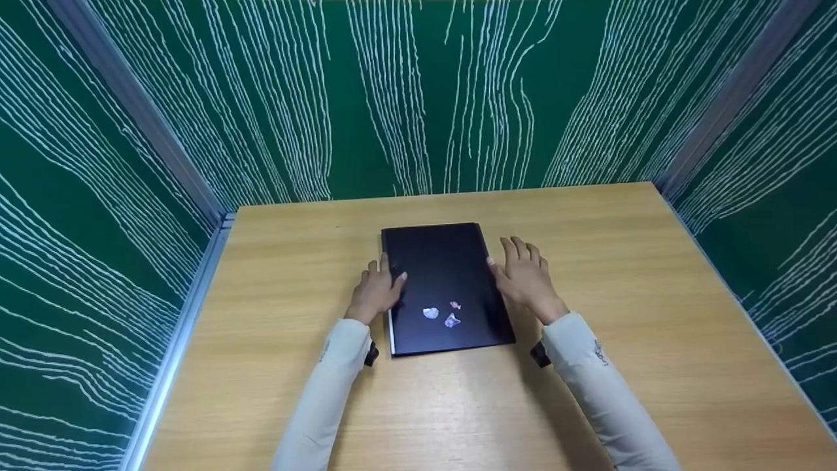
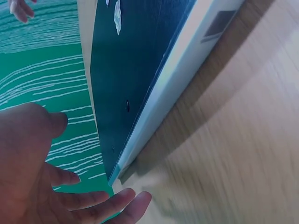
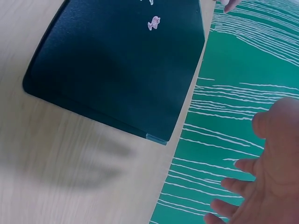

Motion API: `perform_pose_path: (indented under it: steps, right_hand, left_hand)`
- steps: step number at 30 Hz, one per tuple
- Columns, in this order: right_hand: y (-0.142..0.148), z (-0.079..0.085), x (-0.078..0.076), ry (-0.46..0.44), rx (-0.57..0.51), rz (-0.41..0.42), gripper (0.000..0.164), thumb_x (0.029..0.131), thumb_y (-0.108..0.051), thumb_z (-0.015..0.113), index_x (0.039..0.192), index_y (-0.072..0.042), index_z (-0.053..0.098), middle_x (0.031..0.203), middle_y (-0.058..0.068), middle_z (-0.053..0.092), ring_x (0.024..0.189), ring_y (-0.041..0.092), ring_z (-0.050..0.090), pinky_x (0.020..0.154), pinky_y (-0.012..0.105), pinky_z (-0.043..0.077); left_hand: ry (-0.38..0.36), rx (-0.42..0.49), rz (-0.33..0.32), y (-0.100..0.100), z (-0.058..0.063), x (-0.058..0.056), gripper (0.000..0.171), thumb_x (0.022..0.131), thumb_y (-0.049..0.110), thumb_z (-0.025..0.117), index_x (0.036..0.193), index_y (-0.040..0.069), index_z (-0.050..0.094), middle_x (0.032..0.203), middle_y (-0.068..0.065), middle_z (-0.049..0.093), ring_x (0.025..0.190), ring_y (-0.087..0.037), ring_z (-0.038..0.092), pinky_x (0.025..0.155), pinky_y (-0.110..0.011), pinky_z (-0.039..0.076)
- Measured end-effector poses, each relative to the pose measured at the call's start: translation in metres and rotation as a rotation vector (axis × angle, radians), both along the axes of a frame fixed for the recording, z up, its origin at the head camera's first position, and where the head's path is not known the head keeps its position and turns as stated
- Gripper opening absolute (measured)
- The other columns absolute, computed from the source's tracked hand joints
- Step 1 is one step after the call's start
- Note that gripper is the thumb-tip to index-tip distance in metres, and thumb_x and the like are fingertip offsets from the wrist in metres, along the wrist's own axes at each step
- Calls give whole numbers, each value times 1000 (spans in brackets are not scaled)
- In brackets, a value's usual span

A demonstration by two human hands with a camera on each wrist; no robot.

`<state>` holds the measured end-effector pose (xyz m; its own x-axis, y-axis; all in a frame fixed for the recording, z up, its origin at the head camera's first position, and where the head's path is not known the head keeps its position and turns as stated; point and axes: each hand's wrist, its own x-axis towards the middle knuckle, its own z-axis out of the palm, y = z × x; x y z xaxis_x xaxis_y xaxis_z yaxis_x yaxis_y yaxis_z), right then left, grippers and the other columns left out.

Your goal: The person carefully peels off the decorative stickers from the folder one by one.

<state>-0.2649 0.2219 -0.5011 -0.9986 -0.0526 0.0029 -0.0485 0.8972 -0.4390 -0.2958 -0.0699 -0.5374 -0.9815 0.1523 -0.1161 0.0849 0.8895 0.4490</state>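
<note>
A black binder (image 1: 435, 271) lies closed on the wooden table, its pale spine (image 2: 173, 70) on the left side. Three small stickers, including a pink fish-shaped sticker (image 3: 153, 23) and a whitish sticker (image 1: 430, 313), are on the lower part of its cover. My left hand (image 1: 376, 291) is at the binder's left edge, fingers extended and thumb over the cover in the head view. By the right edge is my right hand (image 1: 525, 278), fingers spread and slightly bent. Neither hand grips anything; in the wrist views both appear raised beside the binder.
The wooden table (image 1: 274, 288) extends around the binder. Green walls (image 1: 444, 98) with wavy white lines enclose its back and sides, with metal frame posts (image 1: 140, 108) at the corners. A dark wrist device (image 1: 371, 354) sits under the left cuff.
</note>
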Motion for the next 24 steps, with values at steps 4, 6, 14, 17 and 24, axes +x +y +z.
perform_pose_path:
  steps: [4, 6, 14, 17, 24]
  right_hand:
    - [2, -3, 0, -14, -5, -2, 66, 106, -42, 35, 155, 0, 22, 161, 27, 20, 146, 53, 17, 116, 68, 16]
    - [3, -5, 0, -14, -11, -2, 66, 106, -42, 35, 155, 0, 22, 160, 27, 21, 146, 53, 18, 115, 68, 17]
    - [5, -10, 4, -40, -43, 18, 66, 107, -42, 33, 156, 1, 21, 158, 29, 22, 143, 55, 20, 113, 68, 19]
    - [4, -13, 6, -43, -49, 15, 66, 107, -42, 33, 155, 2, 22, 157, 30, 23, 142, 55, 21, 113, 68, 20]
    - [0, -20, 7, -29, -53, 21, 64, 107, -40, 36, 152, 5, 29, 152, 33, 31, 138, 57, 28, 110, 69, 26]
  left_hand:
    - [11, 5, 1, 3, -3, 1, 74, 105, 47, 41, 158, 2, 18, 152, -29, 36, 135, -43, 44, 101, -54, 48]
    - [16, 15, 4, 4, -5, 2, 73, 105, 46, 42, 158, 1, 19, 151, -29, 37, 135, -43, 45, 102, -54, 47]
    - [10, 39, 10, 8, -15, 4, 73, 104, 45, 43, 157, 0, 22, 150, -29, 38, 136, -42, 44, 105, -54, 45]
    - [3, 51, 10, 10, -17, 6, 73, 104, 46, 43, 157, 0, 22, 151, -29, 37, 138, -41, 42, 105, -54, 44]
    - [35, 67, 19, 11, -22, 7, 71, 103, 42, 47, 155, -2, 26, 147, -30, 40, 136, -41, 41, 103, -52, 46]
